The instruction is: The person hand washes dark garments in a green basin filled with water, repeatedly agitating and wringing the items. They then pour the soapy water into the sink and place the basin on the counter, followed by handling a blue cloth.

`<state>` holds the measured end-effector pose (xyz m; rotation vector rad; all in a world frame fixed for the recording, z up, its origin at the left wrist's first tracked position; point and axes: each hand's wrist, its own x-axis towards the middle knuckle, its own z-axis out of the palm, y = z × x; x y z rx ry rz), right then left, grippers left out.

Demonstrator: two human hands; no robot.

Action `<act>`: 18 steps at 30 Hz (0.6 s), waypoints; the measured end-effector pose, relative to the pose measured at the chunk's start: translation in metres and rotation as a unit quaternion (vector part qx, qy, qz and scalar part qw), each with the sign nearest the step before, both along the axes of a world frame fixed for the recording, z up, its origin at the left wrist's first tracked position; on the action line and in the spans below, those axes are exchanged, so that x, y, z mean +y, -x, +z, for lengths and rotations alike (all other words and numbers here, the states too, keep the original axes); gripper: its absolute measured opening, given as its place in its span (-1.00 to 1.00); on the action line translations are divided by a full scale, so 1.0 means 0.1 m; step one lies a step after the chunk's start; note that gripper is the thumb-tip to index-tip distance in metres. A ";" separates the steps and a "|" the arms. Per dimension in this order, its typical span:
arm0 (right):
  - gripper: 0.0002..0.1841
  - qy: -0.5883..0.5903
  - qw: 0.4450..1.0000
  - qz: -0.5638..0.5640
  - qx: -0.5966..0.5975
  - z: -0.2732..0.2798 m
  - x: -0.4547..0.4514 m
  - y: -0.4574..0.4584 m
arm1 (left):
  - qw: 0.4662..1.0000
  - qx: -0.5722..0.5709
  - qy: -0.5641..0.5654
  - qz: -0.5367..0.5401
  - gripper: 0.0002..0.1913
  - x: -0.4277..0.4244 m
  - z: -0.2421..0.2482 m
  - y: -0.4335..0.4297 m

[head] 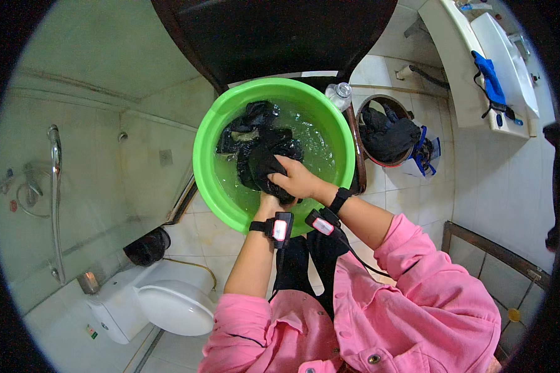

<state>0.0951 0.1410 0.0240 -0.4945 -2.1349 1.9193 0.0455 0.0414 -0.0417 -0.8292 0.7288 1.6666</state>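
A wet black garment (266,163) is bunched between my two hands over a round green plastic basin (204,154). My right hand (296,179) pinches its upper side, with thumb and fingers pressed into the cloth. From below, my left hand (272,201) holds the same bunch; the fabric covers most of its fingers. More black cloth (259,114) lies partly sunk in the cloudy water (315,154), with small bubbles at the surface. Black straps with small devices are around both wrists.
The basin rests on a dark chair (280,37). A clear bottle (339,95) stands close to its right rim. Dark clothes fill a bucket (387,161) further right. Lower left is a white toilet (177,305); a glass panel (98,154) is at left, a washbasin (504,60) upper right.
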 end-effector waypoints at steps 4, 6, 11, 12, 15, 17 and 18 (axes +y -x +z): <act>-0.55 -0.109 0.994 0.022 -0.018 0.01 -0.08 -0.20 | 0.989 0.145 0.003 -0.021 -0.74 0.02 0.31 0.04; -0.54 -0.149 0.987 0.033 -0.057 0.01 -0.12 -0.29 | 0.982 0.146 0.108 -0.047 -0.75 0.03 0.39 0.04; -0.45 -0.277 0.953 0.050 -0.112 -0.04 -0.08 -0.39 | 0.961 0.226 0.129 -0.093 -0.74 -0.04 0.47 -0.03; -0.42 -0.298 0.943 0.056 -0.139 -0.07 -0.05 -0.40 | 0.962 0.223 0.144 -0.071 -0.74 -0.06 0.49 -0.02; -0.32 -0.320 0.907 0.118 -0.245 -0.12 0.06 -0.38 | 0.954 0.256 0.133 -0.081 -0.71 -0.13 0.59 0.01; -0.28 -0.283 0.881 0.183 -0.331 -0.11 0.12 -0.35 | 0.934 0.292 0.121 -0.166 -0.71 -0.22 0.64 0.04; -0.24 -0.232 0.866 0.219 -0.386 -0.11 0.17 -0.30 | 0.930 0.294 0.135 -0.172 -0.74 -0.27 0.65 0.00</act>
